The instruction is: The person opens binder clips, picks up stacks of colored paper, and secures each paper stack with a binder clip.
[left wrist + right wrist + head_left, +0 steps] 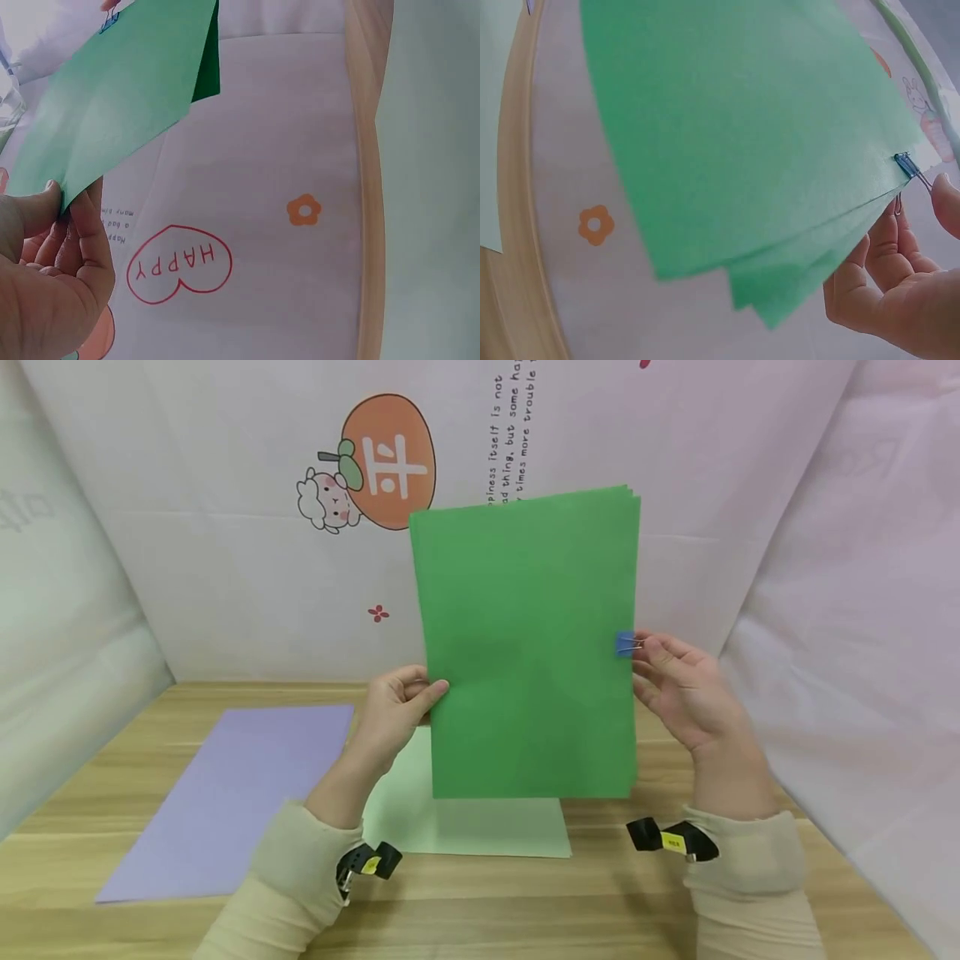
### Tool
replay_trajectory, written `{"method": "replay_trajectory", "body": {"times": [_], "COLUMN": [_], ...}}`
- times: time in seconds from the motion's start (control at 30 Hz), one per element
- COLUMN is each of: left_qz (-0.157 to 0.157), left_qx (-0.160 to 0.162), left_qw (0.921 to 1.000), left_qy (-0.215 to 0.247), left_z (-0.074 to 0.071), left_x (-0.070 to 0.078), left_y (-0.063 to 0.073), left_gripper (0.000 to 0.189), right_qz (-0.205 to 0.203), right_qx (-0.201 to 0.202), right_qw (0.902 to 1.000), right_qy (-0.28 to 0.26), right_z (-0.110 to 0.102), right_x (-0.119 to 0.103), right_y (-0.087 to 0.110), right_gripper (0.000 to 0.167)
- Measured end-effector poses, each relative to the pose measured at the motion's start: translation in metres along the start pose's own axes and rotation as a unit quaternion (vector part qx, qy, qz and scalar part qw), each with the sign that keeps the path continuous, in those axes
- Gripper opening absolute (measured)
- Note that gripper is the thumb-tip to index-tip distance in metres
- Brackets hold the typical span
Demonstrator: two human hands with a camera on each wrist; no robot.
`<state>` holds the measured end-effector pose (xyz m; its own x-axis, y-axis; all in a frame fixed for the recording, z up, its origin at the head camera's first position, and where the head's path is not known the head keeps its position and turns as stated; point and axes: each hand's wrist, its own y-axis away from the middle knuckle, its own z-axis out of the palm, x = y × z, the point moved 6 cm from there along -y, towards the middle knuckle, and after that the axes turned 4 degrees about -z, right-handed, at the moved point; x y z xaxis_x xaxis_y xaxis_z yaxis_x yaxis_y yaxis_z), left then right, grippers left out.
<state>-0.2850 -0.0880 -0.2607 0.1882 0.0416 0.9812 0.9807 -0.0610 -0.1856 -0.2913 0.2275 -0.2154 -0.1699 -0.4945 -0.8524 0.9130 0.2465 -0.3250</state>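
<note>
Several sheets of green paper (528,652), slightly fanned at the corners, are held upright above the table. My left hand (401,706) pinches their left edge, thumb in front and fingers behind. A small blue binder clip (625,644) sits on the right edge of the sheets. At its wire handles is my right hand (686,689), with the thumb and forefinger on them and the other fingers curled behind the paper. In the right wrist view the clip (905,165) bites the edge, and the sheets' lower corners spread apart.
Pale green paper (468,827) lies on the wooden table (480,910) under the held sheets. A lilac sheet (247,793) lies at the left. White printed cloth (247,568) hangs behind and along both sides. Each wrist wears a black strap (675,839).
</note>
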Motion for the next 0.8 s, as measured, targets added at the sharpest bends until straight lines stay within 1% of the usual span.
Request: {"method": "replay_trajectory", "body": {"times": [0.17, 0.3, 0.53, 0.63, 0.8], "left_qz": [0.008, 0.015, 0.019, 0.014, 0.007], "left_qx": [-0.015, -0.024, -0.029, -0.027, -0.034], "left_qw": [0.9997, 0.9994, 0.9991, 0.9993, 0.9992], "left_qy": [0.018, 0.022, 0.023, 0.02, 0.02], "left_z": [0.012, 0.022, 0.033, 0.037, 0.044], "left_x": [0.003, 0.005, 0.005, 0.003, -0.003], "left_y": [-0.003, -0.006, -0.011, -0.013, -0.017], "left_gripper": [0.016, 0.016, 0.014, 0.013, 0.012], "right_qz": [-0.027, -0.043, -0.039, -0.039, -0.035], "right_qx": [0.004, 0.002, 0.012, 0.017, 0.03], "right_qw": [0.9993, 0.9987, 0.9988, 0.9988, 0.9985], "right_qy": [-0.026, -0.029, -0.025, -0.026, -0.031], "right_z": [-0.007, -0.015, -0.025, -0.028, -0.035], "right_x": [-0.009, -0.014, -0.019, -0.02, -0.019], "right_y": [0.004, 0.006, 0.008, 0.008, 0.007], "right_gripper": [0.022, 0.023, 0.024, 0.023, 0.022]}}
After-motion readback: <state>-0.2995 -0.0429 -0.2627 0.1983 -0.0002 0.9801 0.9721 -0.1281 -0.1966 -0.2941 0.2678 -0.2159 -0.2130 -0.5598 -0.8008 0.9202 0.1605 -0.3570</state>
